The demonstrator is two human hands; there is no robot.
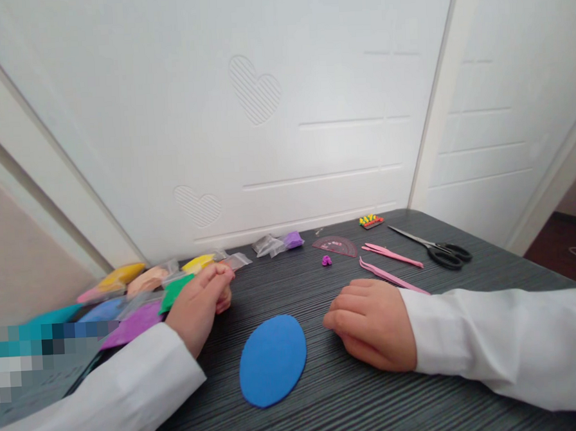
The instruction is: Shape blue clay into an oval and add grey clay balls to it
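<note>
My left hand (199, 305) is curled shut at the left of the dark wood-grain table (292, 292), right beside a green packet of clay (175, 292). Nothing shows between its fingers. My right hand (372, 325) rests loosely curled on the tabletop, close to the lower of two pink tweezers (386, 276). Between my hands and nearer to me lies a flat blue oval sheet of clay or foam (272, 361), touched by neither hand.
Several bagged clay blocks, including purple (132, 325) and yellow (120, 277), crowd the left side. Farther back are a pink protractor (335, 246), a magenta clay bit (326, 260), upper pink tweezers (391, 255), black-handled scissors (439, 251) and a small beaded piece (371, 221). White embossed doors (215, 116) stand behind.
</note>
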